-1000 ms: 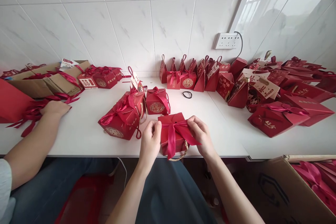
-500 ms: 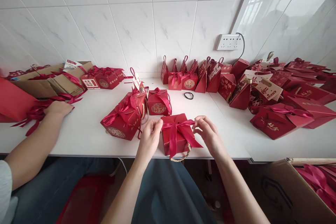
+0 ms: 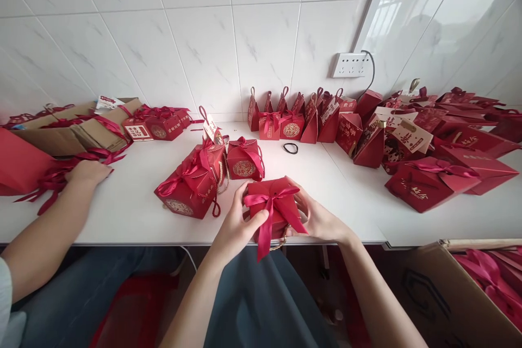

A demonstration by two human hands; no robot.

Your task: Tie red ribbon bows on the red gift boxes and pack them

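Between my hands, at the table's front edge, is a red gift box (image 3: 281,209) with a pink-red ribbon bow on top and a gold twisted cord at its front. My left hand (image 3: 240,223) grips its left side, the thumb lying over the ribbon. My right hand (image 3: 314,215) is wrapped round the right side, its fingers partly hidden behind the box. Just behind stands a small red box with a gold round emblem (image 3: 244,160). Larger ribboned red boxes (image 3: 190,182) sit to the left of it.
A co-worker's hand (image 3: 89,173) rests on ribbons at the left, near an open carton (image 3: 81,138). Red boxes line the wall and crowd the right. A black band (image 3: 291,148) lies mid-table. Another carton (image 3: 444,288) stands below right.
My hands have gone from the bow's two ends to the sides of the box and closed round it. The box looks slightly raised or tilted. The view has shifted a little.
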